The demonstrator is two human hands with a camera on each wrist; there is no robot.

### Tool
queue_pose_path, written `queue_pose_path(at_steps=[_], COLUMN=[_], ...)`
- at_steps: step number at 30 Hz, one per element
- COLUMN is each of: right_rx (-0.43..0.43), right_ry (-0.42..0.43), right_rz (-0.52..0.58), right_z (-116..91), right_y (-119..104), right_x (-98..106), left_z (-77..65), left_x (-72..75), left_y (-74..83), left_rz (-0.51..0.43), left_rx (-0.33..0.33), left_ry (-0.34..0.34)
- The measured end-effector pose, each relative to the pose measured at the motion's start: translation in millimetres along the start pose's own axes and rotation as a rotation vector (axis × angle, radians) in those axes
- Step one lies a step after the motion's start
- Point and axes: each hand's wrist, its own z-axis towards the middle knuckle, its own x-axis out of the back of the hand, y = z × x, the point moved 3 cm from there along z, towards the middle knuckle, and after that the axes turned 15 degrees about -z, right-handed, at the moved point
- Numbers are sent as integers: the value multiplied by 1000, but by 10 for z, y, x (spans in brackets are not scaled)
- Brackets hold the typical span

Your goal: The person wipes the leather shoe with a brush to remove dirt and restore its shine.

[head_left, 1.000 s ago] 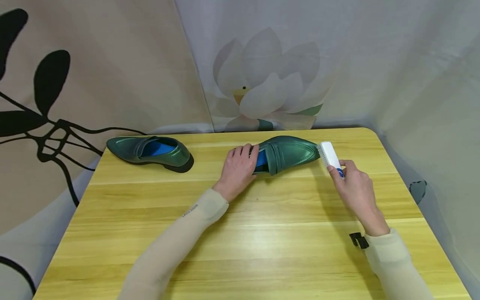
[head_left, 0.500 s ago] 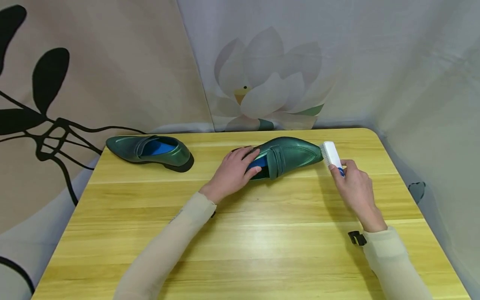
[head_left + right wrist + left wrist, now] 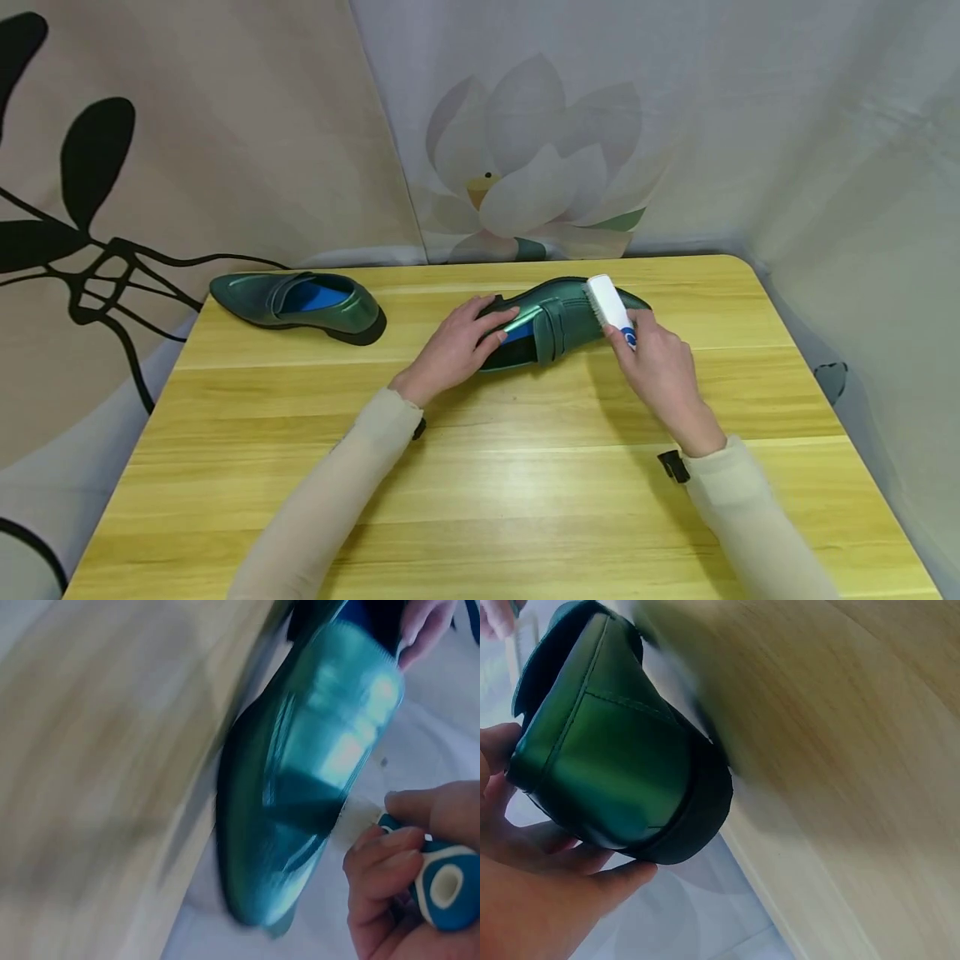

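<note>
A dark green loafer (image 3: 570, 333) with a blue insole lies near the table's back edge, its toe to the right. My left hand (image 3: 450, 346) grips its heel end; in the left wrist view the thumb lies at the opening's rim and the fingers pass round the back of the heel (image 3: 622, 757). My right hand (image 3: 667, 371) holds a white brush (image 3: 609, 302) with blue on its handle. The bristles meet the top of the loafer's front part, just ahead of the strap. In the right wrist view, fingers and thumb wrap the blue-and-white handle (image 3: 457, 892).
A matching green loafer (image 3: 247, 296) stands at the back left, toe pointing left. Under both is a light wooden table (image 3: 510, 500). Behind it hangs a pale curtain (image 3: 712, 125) printed with a flower and dark leaves.
The brush has moved left from the toe tip onto the loafer's upper. My left hand has shifted left at the heel, and the heel end has swung slightly toward me.
</note>
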Motion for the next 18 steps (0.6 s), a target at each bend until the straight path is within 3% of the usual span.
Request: queue_pose_path(at_steps=[4,7,10,18], right_rx=[77,80,38,-123], right_ry=[5,0,-15,-95], right_rz=[5,0,-4,9], right_z=[22,16,-4,-142], right_y=[-221,-243,-119,421], right_x=[-41,-31,4,138], left_z=[3,3,3,-39], left_x=[-22,-32,-24,57], left_y=[-4,-9,-20,-101], left_rz=[3,7,-12,-92], left_rx=[-7,-3,35,225], left_ry=[11,18,30,67])
